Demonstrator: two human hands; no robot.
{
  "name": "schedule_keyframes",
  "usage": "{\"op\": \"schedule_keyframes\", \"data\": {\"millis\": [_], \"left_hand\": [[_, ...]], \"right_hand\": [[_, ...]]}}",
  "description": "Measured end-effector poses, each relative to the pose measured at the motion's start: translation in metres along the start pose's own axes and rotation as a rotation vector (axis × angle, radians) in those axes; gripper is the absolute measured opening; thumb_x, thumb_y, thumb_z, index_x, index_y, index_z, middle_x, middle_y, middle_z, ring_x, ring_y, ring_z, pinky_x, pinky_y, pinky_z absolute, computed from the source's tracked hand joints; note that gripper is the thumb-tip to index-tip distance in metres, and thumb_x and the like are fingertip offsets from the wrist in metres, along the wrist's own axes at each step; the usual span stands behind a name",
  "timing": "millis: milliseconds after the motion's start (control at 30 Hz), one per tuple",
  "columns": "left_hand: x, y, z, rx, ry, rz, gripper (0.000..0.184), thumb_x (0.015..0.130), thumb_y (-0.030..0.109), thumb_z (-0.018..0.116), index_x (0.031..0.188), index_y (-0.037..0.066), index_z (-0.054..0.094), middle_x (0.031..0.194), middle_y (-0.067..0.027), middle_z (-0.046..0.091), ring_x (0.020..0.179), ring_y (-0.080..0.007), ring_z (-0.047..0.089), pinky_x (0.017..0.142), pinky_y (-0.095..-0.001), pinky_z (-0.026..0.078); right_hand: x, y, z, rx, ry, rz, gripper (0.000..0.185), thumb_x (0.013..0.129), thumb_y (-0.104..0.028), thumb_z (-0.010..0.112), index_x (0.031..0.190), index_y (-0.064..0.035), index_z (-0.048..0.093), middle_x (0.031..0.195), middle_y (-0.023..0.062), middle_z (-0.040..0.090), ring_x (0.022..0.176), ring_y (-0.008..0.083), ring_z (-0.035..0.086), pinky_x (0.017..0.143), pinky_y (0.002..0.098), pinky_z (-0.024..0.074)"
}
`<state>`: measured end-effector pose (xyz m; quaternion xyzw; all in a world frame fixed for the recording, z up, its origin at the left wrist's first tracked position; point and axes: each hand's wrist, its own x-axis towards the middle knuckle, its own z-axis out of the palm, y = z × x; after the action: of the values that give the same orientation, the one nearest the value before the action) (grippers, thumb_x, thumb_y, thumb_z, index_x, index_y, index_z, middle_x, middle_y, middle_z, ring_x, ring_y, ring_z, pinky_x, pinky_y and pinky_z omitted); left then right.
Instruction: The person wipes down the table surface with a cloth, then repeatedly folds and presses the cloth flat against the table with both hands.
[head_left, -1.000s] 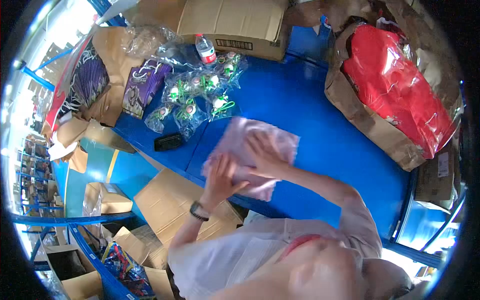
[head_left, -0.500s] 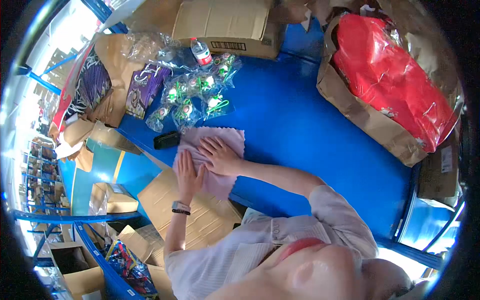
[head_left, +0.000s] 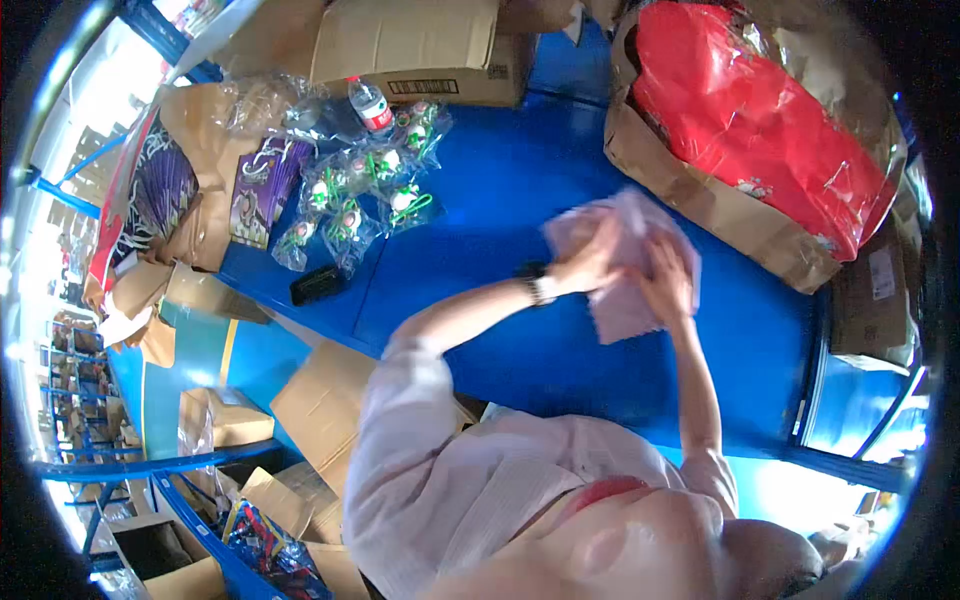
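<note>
A pink cloth [head_left: 630,307] with a zigzag edge lies on the blue table [head_left: 480,370], right of the middle. My left hand [head_left: 590,262], with a watch on its wrist, rests on the cloth's left part, its fingers stretched out and a little blurred. On the right part my right hand [head_left: 668,285] lies with its fingers apart. Both hands touch the cloth from above, with their thumbs close together. Part of the cloth is hidden under them.
Left on the table are a black object [head_left: 317,286], several bagged trinkets [head_left: 350,220], a bottle [head_left: 371,108] and purple paper bags [head_left: 262,200]. A carton [head_left: 400,40] stands at the back. An open box [head_left: 720,200] with red plastic packaging [head_left: 760,120] is at right.
Both hands and the cloth have moved right across the table, away from the black object. The cloth was spread flatter before and now looks more bunched. The view has shifted slightly.
</note>
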<state>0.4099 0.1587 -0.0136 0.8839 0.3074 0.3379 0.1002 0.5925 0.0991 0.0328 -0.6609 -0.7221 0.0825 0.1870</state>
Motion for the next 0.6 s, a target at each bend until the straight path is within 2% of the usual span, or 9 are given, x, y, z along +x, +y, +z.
{"op": "schedule_keyframes", "data": {"millis": [33, 67, 100, 133, 267, 300, 533, 567, 600], "left_hand": [[0.033, 0.025, 0.005, 0.066, -0.191, -0.107, 0.079, 0.078, 0.034, 0.064, 0.136, -0.007, 0.028, 0.13, -0.0317, 0.037, 0.114, -0.0457, 0.042, 0.098, -0.0508, 0.036], [0.041, 0.01, 0.08, -0.077, -0.014, 0.166, 0.077, 0.075, 0.033, 0.066, 0.135, -0.003, 0.032, 0.128, -0.03, 0.038, 0.113, -0.044, 0.043, 0.098, -0.051, 0.035], [0.056, 0.021, 0.115, -0.071, -0.008, 0.251, 0.079, 0.073, 0.036, 0.068, 0.134, -0.002, 0.034, 0.133, -0.0288, 0.036, 0.117, -0.0426, 0.041, 0.102, -0.0517, 0.03], [0.084, 0.053, 0.09, -0.053, -0.151, 0.234, 0.081, 0.076, 0.043, 0.063, 0.135, -0.003, 0.034, 0.139, -0.0273, 0.034, 0.125, -0.0396, 0.037, 0.106, -0.0534, 0.025], [0.111, 0.113, 0.189, -0.035, -0.095, 0.4, 0.086, 0.078, 0.061, 0.048, 0.134, -0.004, 0.038, 0.14, -0.0261, 0.034, 0.13, -0.0408, 0.031, 0.108, -0.0536, 0.019], [0.106, 0.118, 0.195, -0.014, -0.024, 0.401, 0.089, 0.078, 0.066, 0.043, 0.133, -0.004, 0.039, 0.139, -0.0257, 0.036, 0.129, -0.0416, 0.03, 0.108, -0.0539, 0.018], [0.074, 0.111, 0.162, -0.086, -0.115, 0.329, 0.093, 0.078, 0.07, 0.043, 0.134, -0.004, 0.037, 0.14, -0.0261, 0.033, 0.129, -0.0421, 0.03, 0.109, -0.0547, 0.013], [0.064, 0.105, 0.151, -0.092, -0.109, 0.313, 0.093, 0.078, 0.07, 0.043, 0.134, -0.004, 0.037, 0.14, -0.0261, 0.033, 0.129, -0.0421, 0.03, 0.109, -0.0547, 0.013], [0.052, 0.095, 0.135, -0.077, -0.119, 0.301, 0.092, 0.078, 0.069, 0.044, 0.134, -0.004, 0.037, 0.141, -0.0266, 0.032, 0.129, -0.0424, 0.03, 0.109, -0.0548, 0.013]], "right_hand": [[-0.016, 0.038, 0.004, -0.013, 0.102, 0.094, 0.058, 0.084, -0.041, 0.06, 0.134, -0.0152, 0.047, 0.14, 0.0069, 0.043, 0.126, 0.026, 0.043, 0.101, 0.0355, 0.0381], [-0.033, 0.068, -0.005, -0.12, 0.143, 0.174, 0.055, 0.089, -0.041, 0.051, 0.137, -0.0159, 0.043, 0.144, 0.0054, 0.038, 0.132, 0.0239, 0.036, 0.105, 0.0348, 0.0328], [-0.049, 0.095, -0.014, -0.117, 0.177, 0.277, 0.052, 0.092, -0.04, 0.045, 0.138, -0.016, 0.042, 0.145, 0.005, 0.036, 0.134, 0.0233, 0.033, 0.107, 0.0341, 0.0301], [-0.069, 0.118, -0.019, -0.149, 0.211, 0.345, 0.05, 0.094, -0.039, 0.042, 0.139, -0.0162, 0.041, 0.146, 0.0047, 0.035, 0.135, 0.023, 0.031, 0.107, 0.0338, 0.0287], [-0.136, 0.175, -0.031, -0.333, 0.3, 0.493, 0.048, 0.097, -0.037, 0.037, 0.141, -0.0168, 0.037, 0.147, 0.005, 0.033, 0.136, 0.0231, 0.03, 0.108, 0.0333, 0.0276], [-0.144, 0.177, -0.029, -0.418, 0.296, 0.516, 0.049, 0.096, -0.037, 0.038, 0.141, -0.017, 0.036, 0.147, 0.0055, 0.032, 0.136, 0.0237, 0.03, 0.108, 0.033, 0.028], [-0.135, 0.147, -0.018, -0.49, 0.282, 0.527, 0.056, 0.094, -0.039, 0.042, 0.142, -0.0124, 0.034, 0.147, 0.0089, 0.033, 0.134, 0.0302, 0.031, 0.11, 0.0405, 0.0231], [-0.132, 0.147, -0.005, -0.497, 0.27, 0.515, 0.056, 0.094, -0.039, 0.042, 0.142, -0.0124, 0.034, 0.147, 0.0089, 0.033, 0.134, 0.0302, 0.031, 0.11, 0.0405, 0.0231], [-0.127, 0.149, 0.016, -0.528, 0.318, 0.38, 0.057, 0.093, -0.039, 0.042, 0.143, -0.0141, 0.032, 0.147, 0.0096, 0.032, 0.134, 0.0315, 0.03, 0.109, 0.0471, 0.022]]}}
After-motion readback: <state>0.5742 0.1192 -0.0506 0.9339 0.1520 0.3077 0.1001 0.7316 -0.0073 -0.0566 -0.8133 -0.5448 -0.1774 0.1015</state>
